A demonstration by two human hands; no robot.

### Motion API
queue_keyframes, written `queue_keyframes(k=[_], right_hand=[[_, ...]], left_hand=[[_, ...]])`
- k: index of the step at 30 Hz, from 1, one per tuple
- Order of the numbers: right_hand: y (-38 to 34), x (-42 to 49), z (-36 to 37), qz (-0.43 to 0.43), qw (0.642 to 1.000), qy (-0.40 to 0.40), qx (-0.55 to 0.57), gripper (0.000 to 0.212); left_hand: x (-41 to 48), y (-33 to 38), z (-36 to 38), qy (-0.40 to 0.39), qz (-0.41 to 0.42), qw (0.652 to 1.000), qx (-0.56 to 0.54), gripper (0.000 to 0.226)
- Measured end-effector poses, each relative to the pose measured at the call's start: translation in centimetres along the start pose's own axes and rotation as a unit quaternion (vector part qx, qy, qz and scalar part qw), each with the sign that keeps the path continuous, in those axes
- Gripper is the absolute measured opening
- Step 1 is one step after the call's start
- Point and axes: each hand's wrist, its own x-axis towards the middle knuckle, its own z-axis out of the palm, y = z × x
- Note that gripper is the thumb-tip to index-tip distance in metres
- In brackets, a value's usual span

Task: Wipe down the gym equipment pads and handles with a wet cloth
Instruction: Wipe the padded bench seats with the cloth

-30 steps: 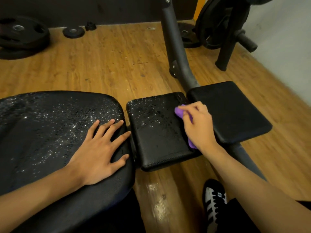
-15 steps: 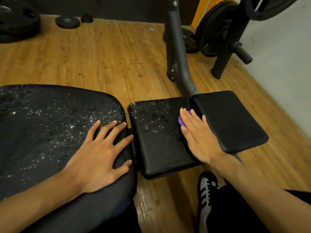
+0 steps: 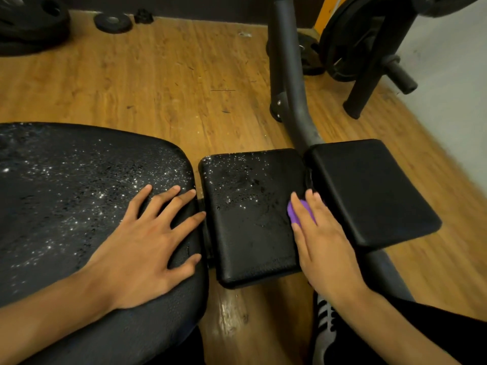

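A large black seat pad [image 3: 66,196], beaded with water drops, fills the left. My left hand [image 3: 147,248] rests flat on its right edge, fingers spread. Beside it sits a small black pad [image 3: 247,212], wet with drops on its upper part. My right hand [image 3: 324,246] presses a purple cloth [image 3: 294,212] flat against this pad's right edge with straight fingers; most of the cloth is hidden under the hand. A second small black pad [image 3: 369,191] lies to the right, looking dry.
A grey metal post [image 3: 287,75] rises behind the small pads. Black weight plates [image 3: 29,22] lie on the wooden floor [image 3: 158,83] at the back left, and a plate rack [image 3: 369,48] stands at the back right. My shoe [image 3: 326,327] is below the pads.
My right hand flattened over the cloth and slid toward me along the middle pad's right edge. The left hand stayed put. The view shifted slightly.
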Motion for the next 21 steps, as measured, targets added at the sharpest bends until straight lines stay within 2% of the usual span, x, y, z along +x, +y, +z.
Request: queue_keyframes(k=[2, 5, 9, 12, 17, 21], right_hand=[[0.5, 0.2, 0.4, -0.013, 1.0, 0.001, 0.013, 0.053], [1.1, 6.5, 0.6, -0.054, 0.998, 0.003, 0.044, 0.052], [1.3, 13.9, 0.4, 0.002, 0.996, -0.013, 0.084, 0.052], [1.0, 10.3, 0.5, 0.003, 0.997, 0.001, 0.08, 0.053], [-0.6, -0.5, 0.3, 0.018, 1.0, 0.015, -0.008, 0.054], [-0.3, 5.7, 0.9, -0.036, 0.999, 0.004, -0.005, 0.056]], left_hand=[[0.0, 0.1, 0.0, -0.001, -0.001, 1.0, 0.001, 0.071], [0.0, 0.1, 0.0, 0.001, -0.002, 1.0, 0.002, 0.071], [0.0, 0.3, -0.1, -0.008, -0.01, 1.0, 0.002, 0.071], [-0.1, 0.5, -0.2, -0.012, -0.011, 1.0, 0.004, 0.071], [0.0, 0.4, -0.2, -0.012, -0.014, 1.0, 0.005, 0.072], [-0.1, 0.4, -0.1, -0.007, -0.015, 1.0, 0.005, 0.073]])
